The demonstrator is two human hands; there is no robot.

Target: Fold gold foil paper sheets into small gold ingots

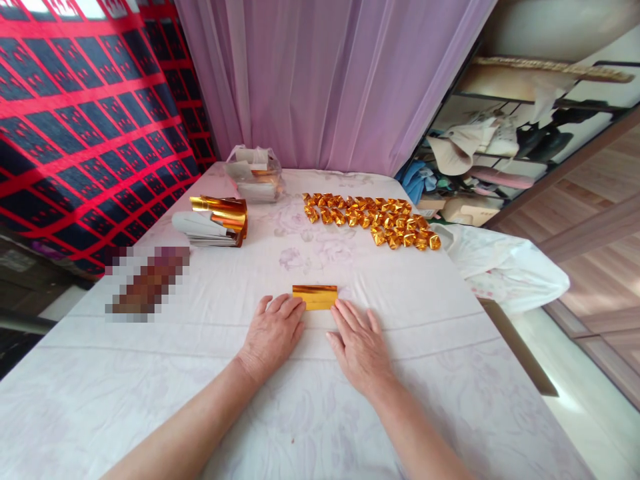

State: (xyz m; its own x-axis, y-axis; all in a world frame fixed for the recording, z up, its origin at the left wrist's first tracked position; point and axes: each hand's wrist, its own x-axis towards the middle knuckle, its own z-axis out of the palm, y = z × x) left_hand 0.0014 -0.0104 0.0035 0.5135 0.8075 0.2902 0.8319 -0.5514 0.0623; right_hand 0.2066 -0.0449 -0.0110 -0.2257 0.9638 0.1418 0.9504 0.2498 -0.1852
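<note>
Worktop (210, 400) under a white floral cloth filled most of the view; near half bare, plenty of room around both forearms. Right edge dropped off next to a white bag (505, 267) on the floor side; left edge ran along a red-and-black patterned hanging (75, 133). Pink curtain (325, 73) closed off the far edge. Folded gold pieces (370, 219) sat in a rough block far right, well apart from the hands. Stack of gold-and-white sheets (215, 221) far left. Clear plastic bag (255, 175) behind it held more sheets, details too small to tell. Left hand (273, 333) and right hand (357, 343) lay flat, fingers extended, gripping nothing; fingertips touched the lower corners of a folded gold paper strip (315, 297) lying flat at worktop centre.
</note>
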